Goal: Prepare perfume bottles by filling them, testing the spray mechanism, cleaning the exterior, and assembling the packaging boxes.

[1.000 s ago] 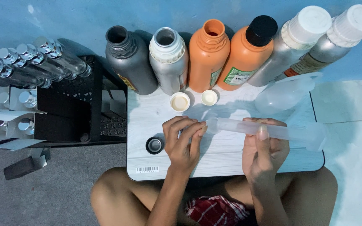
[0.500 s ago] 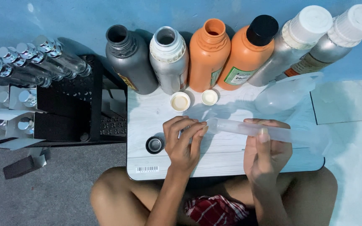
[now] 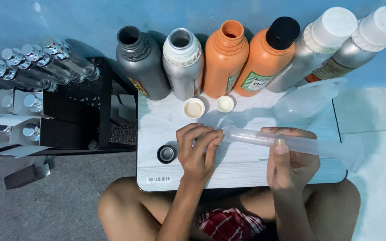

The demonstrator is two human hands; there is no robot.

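a clear plastic syringe lies level over a white lap table, gripped by the right hand, its tip meeting the left hand, whose fingers pinch something too hidden to tell. behind stand grey, silver and orange bottles, one orange bottle bearing a green-edged label; two white caps lie before them.
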